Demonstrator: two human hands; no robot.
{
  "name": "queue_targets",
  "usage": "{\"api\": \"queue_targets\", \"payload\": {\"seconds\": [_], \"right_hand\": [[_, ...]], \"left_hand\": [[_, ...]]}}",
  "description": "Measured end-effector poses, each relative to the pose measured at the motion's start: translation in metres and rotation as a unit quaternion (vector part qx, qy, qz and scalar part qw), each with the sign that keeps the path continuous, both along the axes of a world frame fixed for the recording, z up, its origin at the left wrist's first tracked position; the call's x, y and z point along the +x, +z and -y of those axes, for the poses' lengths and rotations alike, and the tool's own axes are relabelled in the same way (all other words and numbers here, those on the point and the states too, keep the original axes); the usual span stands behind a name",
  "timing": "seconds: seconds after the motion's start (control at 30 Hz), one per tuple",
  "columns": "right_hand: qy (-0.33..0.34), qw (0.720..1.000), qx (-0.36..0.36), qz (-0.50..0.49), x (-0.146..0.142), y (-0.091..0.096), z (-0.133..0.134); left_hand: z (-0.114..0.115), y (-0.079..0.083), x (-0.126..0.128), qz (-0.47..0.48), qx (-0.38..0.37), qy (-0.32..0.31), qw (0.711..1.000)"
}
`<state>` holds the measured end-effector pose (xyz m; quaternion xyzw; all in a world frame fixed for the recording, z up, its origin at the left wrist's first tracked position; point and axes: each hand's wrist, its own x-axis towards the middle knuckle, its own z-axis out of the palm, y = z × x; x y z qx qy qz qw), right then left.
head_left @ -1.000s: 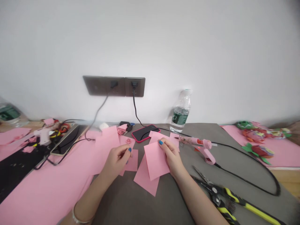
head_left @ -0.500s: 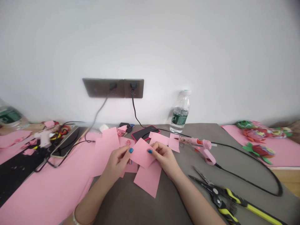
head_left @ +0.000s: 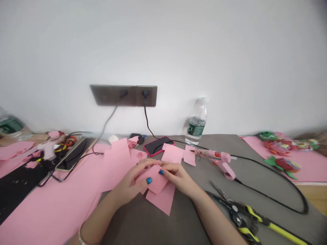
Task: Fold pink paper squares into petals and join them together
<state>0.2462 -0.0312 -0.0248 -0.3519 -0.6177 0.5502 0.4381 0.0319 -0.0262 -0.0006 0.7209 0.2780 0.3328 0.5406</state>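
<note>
Between both hands is a square of pink paper [head_left: 156,183], its far corner covered by my fingers. My left hand [head_left: 131,182] grips it from the left, thumb on top and fingers curled over the far edge. On the other side my right hand [head_left: 176,175] pinches it, thumb on the face and fingers behind. Another pink square [head_left: 165,201] lies on the grey table [head_left: 143,224] just beneath. Whether the held paper is folded at the far edge is hidden by the fingers.
A pink glue gun [head_left: 212,154] with a black cord lies to the right, with scissors [head_left: 236,212] nearer. Behind are a phone [head_left: 157,145] and a water bottle [head_left: 196,124]. Large pink sheets [head_left: 51,207] cover the left; paper flowers [head_left: 283,164] lie far right.
Both hands have come closer together and a little nearer to me with the paper. My left fingers have moved over its far edge, and the sheet is tilted differently.
</note>
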Motion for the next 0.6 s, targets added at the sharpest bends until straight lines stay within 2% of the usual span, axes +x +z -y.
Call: {"api": "queue_targets", "payload": {"seconds": [0.17,0.3,0.47,0.6], "right_hand": [[-0.022,0.999,0.021,0.024,0.0001,0.0016,0.0001],[-0.050,0.998,0.030,0.020,-0.0001,0.0016,-0.0016],[-0.037,0.998,0.045,0.039,-0.0004,-0.0005,-0.0013],[-0.014,0.999,0.005,0.047,-0.0006,-0.0001,0.0011]], "left_hand": [[-0.0014,-0.0022,0.0024,0.017,-0.026,0.009,0.999],[-0.0027,-0.0063,0.0014,0.045,-0.019,-0.020,0.999],[-0.0016,-0.0087,0.0007,0.047,-0.018,-0.029,0.998],[-0.0002,-0.0094,0.0011,0.036,-0.033,-0.022,0.999]]}}
